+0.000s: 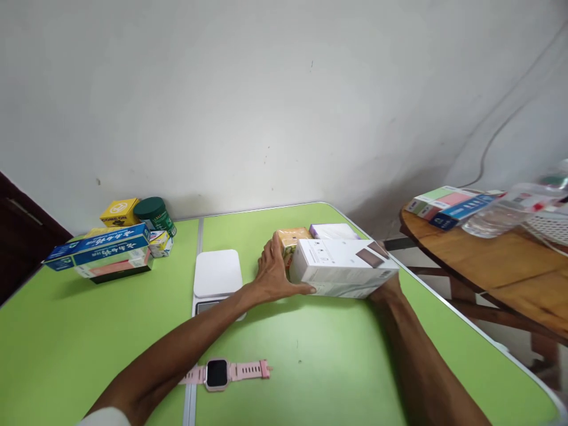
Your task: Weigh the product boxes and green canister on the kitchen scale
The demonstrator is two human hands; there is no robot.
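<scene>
Both my hands grip a long white box above the far right part of the green table. My left hand clasps the box's left end, thumb under it and fingers up along the end face. My right hand is mostly hidden beneath the box's right end, so its fingers do not show. Just behind the box lie an orange-yellow packet and a small white-and-purple box.
A white kitchen scale sits left of my left hand. A pink smartwatch lies near the front. Blue, yellow and small boxes and a green jar stand at far left. A wooden table with packages is at right.
</scene>
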